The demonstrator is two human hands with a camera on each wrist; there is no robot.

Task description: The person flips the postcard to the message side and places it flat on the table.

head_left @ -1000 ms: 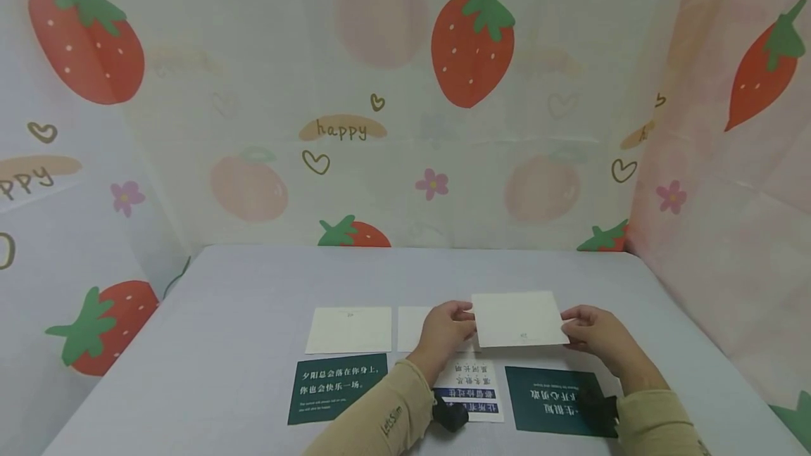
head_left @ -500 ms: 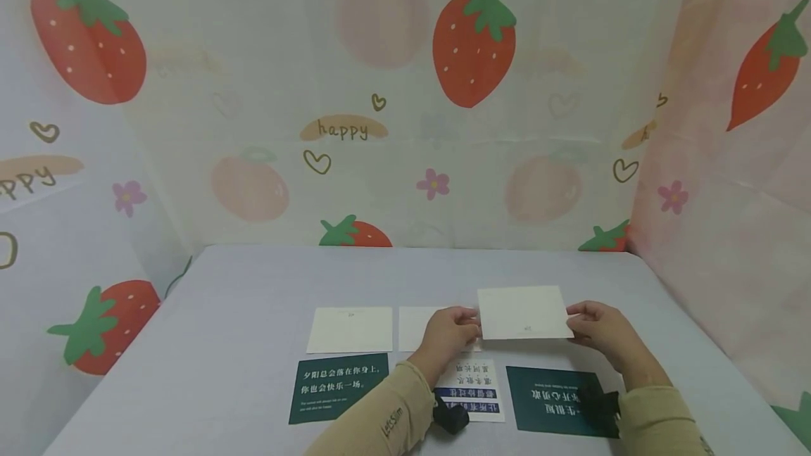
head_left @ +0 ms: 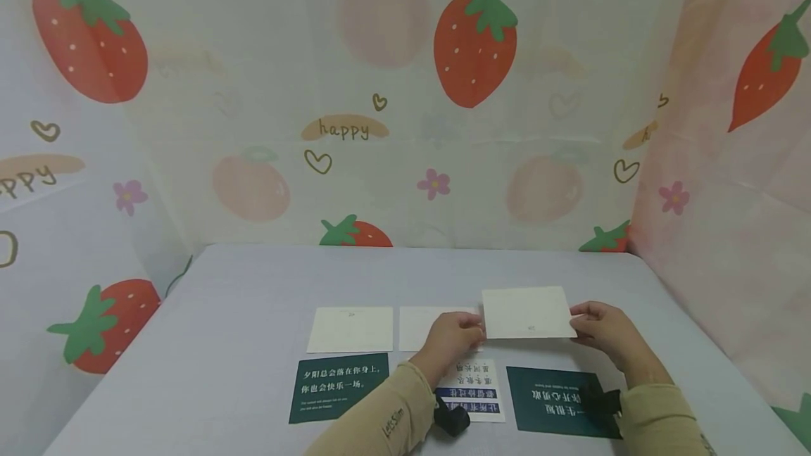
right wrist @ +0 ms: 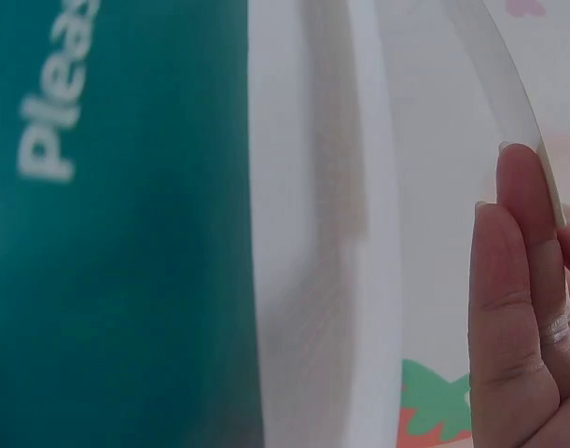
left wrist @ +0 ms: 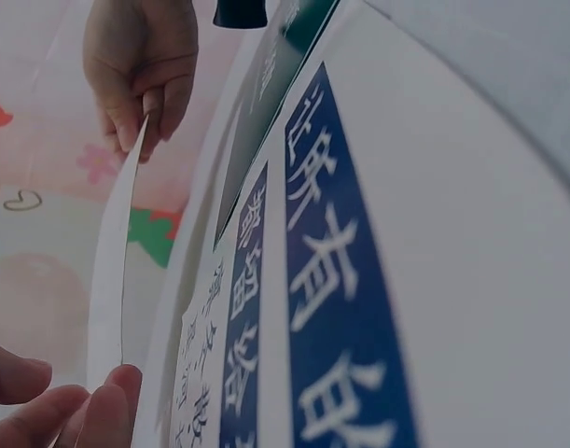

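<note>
A plain pale postcard [head_left: 527,312] with a tiny mark near its lower edge is held up above the table between both hands. My left hand [head_left: 451,338] pinches its left edge; in the left wrist view the fingers [left wrist: 105,411] show at the near end of the slightly bowed card. On the opposite edge, my right hand [head_left: 605,333] grips the card between thumb and fingers, also seen with fingers [right wrist: 508,289] against it in the right wrist view. Beneath lie a white card with blue bands and lettering [head_left: 472,393] and a dark green lettered card [head_left: 557,400].
To the left, another pale card [head_left: 350,329] and a green card with white writing [head_left: 336,382] lie flat. A white card [head_left: 412,326] sits partly behind the left hand. The white table [head_left: 222,357] is backed by strawberry-patterned cloth [head_left: 405,181].
Both hands have shifted the held card slightly to the right and a little farther up in view. The cards on the table stay where they were.
</note>
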